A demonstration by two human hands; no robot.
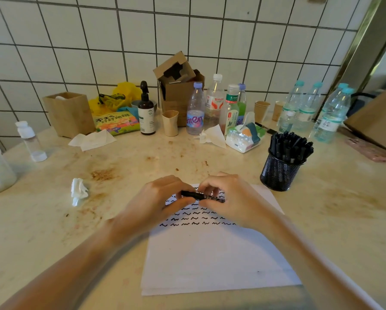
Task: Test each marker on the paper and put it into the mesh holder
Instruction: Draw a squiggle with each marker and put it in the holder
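- While held level between both hands, black marker [202, 196] hovered just above the upper rows of squiggles on the paper [210, 260], near the middle of the bench [42, 220].
- Left hand [160, 198] curled round the marker's left end, fingers and thumb pinching it; right hand [227, 198] curled round the other end, fingertips on the barrel.
- Could not tell whether the cap was on, coming off or going back; the joint sat hidden under the fingers.
- Judged light, rigid and smooth-skinned: a slim plastic tube, unlikely to bend or break, but apt to roll if laid down on the flat bench and to slip under a loose pinch.
- Best taken by the barrel near its middle for writing, with the cap end pinched separately for pulling; a straight pull along the axis, not a twist sideways.
- Paper looked thin and limp, lying flat, likely to slide or crease under a dragging tip unless steadied.
- Mesh holder [279, 173] stood to the right beyond the paper, well apart from the hands, already crowded with black markers [290, 145]; little free room, so a vertical, tip-guided drop judged necessary.
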